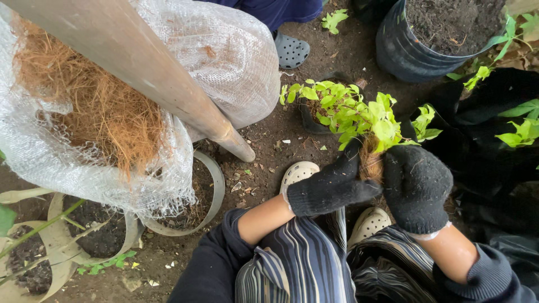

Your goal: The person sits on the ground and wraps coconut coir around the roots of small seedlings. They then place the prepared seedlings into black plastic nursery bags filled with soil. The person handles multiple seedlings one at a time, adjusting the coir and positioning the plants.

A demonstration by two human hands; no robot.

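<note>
While I squatted over bare dark soil, my left hand (331, 188) in a black knit glove was closed around the brown fibrous root ball (370, 163) of a small bright-green leafy seedling (359, 115). My right hand (416, 188), gloved too, cupped it from 3 o'clock, probably to keep the fibre packed. A black plastic grow bag of soil (412, 53) sat at 1 o'clock, a white mesh sack of brown coir fibre (112, 112) at 10. Someone's grey clog (292, 50) stood at 12.

Soft, even daylight; weak shadows; sharp centre, edges perhaps slightly distorted.
</note>
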